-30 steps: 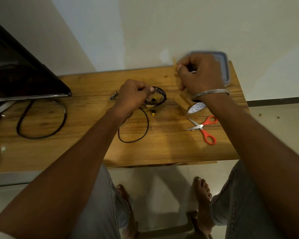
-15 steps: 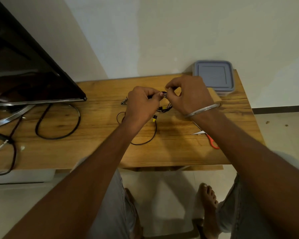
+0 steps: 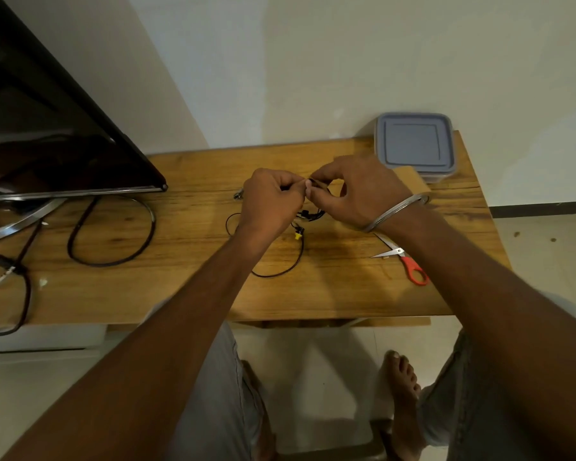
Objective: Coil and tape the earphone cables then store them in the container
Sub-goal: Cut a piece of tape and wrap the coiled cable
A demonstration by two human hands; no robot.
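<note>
A black earphone cable (image 3: 281,272) with a yellow piece (image 3: 299,235) lies partly coiled on the wooden table (image 3: 330,294). My left hand (image 3: 271,204) grips the coiled part above the table. My right hand (image 3: 356,191) pinches the same coil from the right, thumb and forefinger meeting my left fingers. Whether tape sits between the fingers I cannot tell. A loose loop of the cable trails toward me on the table. The grey lidded container (image 3: 414,144) stands at the back right corner. A brown tape roll (image 3: 413,179) peeks out behind my right wrist.
Red-handled scissors (image 3: 404,264) lie to the right, near my right forearm. A black monitor (image 3: 47,134) on a metal stand fills the left side, with thick black cables (image 3: 110,231) looped beside it. The table's front edge is near my knees.
My right hand left the tape roll area at the back right and came to the coil in my left hand. The view shifted, showing more of the monitor.
</note>
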